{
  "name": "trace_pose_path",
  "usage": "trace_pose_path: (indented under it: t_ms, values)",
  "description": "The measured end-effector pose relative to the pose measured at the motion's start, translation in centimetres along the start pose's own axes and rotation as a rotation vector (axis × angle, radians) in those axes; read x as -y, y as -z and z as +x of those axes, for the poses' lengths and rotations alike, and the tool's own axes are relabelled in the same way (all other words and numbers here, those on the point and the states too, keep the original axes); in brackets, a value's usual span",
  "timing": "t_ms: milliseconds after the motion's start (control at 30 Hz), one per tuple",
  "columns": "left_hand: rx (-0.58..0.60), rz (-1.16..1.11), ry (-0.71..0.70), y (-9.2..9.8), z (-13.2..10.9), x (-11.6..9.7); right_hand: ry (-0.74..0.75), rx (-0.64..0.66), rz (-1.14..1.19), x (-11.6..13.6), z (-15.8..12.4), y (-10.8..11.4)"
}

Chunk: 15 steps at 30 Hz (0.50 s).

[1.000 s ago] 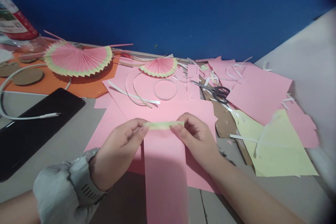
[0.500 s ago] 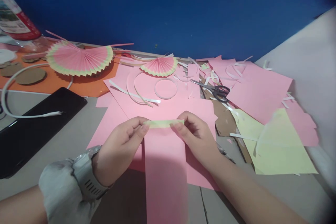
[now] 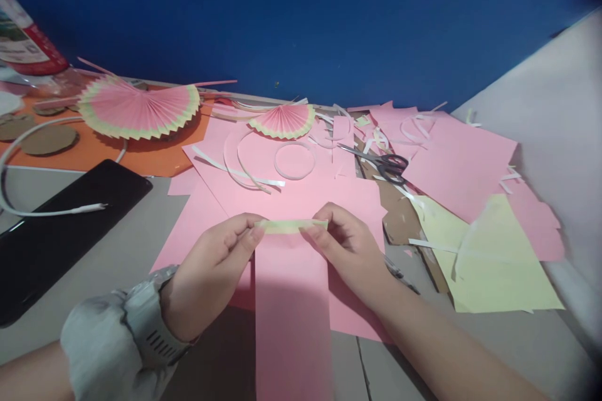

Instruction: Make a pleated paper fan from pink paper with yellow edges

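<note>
A long pink paper strip (image 3: 292, 313) hangs toward me, its far end bearing a narrow pale-green edge (image 3: 285, 227). My left hand (image 3: 219, 263) pinches the left end of that edge between thumb and fingers. At the right end, my right hand (image 3: 348, 250) grips the same edge, thumb on top. Under and beyond the hands lie pink paper sheets (image 3: 277, 200). A white paper ring (image 3: 295, 161) and thin curled strips rest on them. Farther back sits a small pleated paper fan (image 3: 285, 122), pink with a yellow-green scalloped border.
A larger pleated fan (image 3: 141, 106) lies on orange paper (image 3: 162, 160) at left, near cardboard discs (image 3: 49, 139). A black phone (image 3: 70, 232), white cable and bottle (image 3: 28, 44) are also left. Scissors (image 3: 392, 167), pink scraps and yellow-green paper (image 3: 503, 269) lie right. A blue wall stands behind.
Both hands keep their hold on the paper strip's far edge. The right thumb has shifted slightly left along it. The whole view has moved a little.
</note>
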<state>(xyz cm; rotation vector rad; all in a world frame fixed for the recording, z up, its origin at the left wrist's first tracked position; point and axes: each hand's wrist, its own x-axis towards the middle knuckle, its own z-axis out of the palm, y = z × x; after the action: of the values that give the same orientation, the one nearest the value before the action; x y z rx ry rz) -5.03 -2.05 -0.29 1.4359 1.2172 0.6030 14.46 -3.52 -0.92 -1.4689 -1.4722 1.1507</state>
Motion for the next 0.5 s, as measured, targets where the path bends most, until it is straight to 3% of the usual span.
trace_pose_path:
  t_ms: [333, 500]
  values:
    - [-0.003, 0.049, 0.018, -0.02, 0.02, 0.01, 0.087, 0.002, -0.061, 0.4, 0.35, 0.34]
    - [-0.028, 0.061, 0.04, -0.12, -0.04, -0.03, 0.054, -0.029, -0.045, 0.38, 0.48, 0.03]
